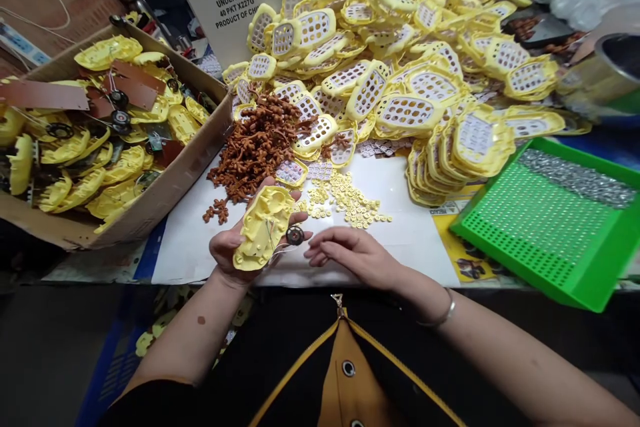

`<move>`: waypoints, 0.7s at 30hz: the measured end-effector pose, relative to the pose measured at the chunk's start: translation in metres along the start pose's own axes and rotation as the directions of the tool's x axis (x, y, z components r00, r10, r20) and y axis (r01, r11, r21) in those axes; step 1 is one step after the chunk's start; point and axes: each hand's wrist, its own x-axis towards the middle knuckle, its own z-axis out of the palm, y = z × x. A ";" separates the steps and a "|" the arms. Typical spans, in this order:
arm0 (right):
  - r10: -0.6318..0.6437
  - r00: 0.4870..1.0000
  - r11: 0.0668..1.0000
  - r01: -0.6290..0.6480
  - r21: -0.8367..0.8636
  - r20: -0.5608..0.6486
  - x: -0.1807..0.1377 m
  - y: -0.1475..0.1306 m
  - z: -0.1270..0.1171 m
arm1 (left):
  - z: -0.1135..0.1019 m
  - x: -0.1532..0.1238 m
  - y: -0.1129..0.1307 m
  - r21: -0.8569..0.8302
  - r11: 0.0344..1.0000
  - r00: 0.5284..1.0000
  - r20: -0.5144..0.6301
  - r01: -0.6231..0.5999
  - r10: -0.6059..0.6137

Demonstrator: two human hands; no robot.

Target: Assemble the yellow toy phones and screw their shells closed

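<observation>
My left hand (227,250) is wrapped round a yellow plastic shell (264,227), whose hollow inside faces up with thin wires in it. A small round black speaker (295,235) hangs at the shell's right side by the fingers of that hand. Close to the right of the speaker is my right hand (350,253), its fingers stretched loosely to the left and apart from the shell; I see nothing in them. Behind the shell lie a heap of brown rubber keypads (263,143) and scattered small yellow buttons (353,200).
A cardboard box (170,193) of wired yellow shells stands left. Yellow covers with white grids (410,107) are piled at the back, some stacked (450,160). A green perforated tray (540,247) with small silvery parts (580,177) stands right, near a metal container (605,73).
</observation>
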 end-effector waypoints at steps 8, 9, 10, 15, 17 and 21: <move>-0.058 0.923 0.982 0.121 0.145 -0.380 0.021 0.023 0.020 | 0.015 0.015 -0.015 -0.063 0.996 0.998 -0.019 -0.065 0.064; -0.103 0.906 0.983 0.155 0.097 -0.412 0.021 0.023 0.020 | 0.015 0.016 -0.017 -0.091 0.994 0.998 -0.018 -0.067 0.066; -0.144 0.891 0.983 0.178 0.041 -0.430 0.021 0.023 0.019 | 0.015 0.017 -0.019 -0.121 0.990 0.998 -0.017 -0.067 0.065; -0.276 0.830 0.961 0.222 -0.168 -0.485 0.020 0.027 0.015 | 0.017 0.016 -0.023 -0.177 0.982 0.998 -0.038 -0.063 0.057; -0.326 0.799 0.944 0.243 -0.224 -0.505 0.021 0.028 0.014 | 0.020 0.015 -0.023 -0.151 0.986 0.996 -0.059 -0.075 0.067; -0.462 0.746 0.872 0.287 -0.396 -0.479 0.020 0.023 0.013 | 0.025 0.011 -0.025 -0.131 0.987 0.995 -0.058 -0.094 0.087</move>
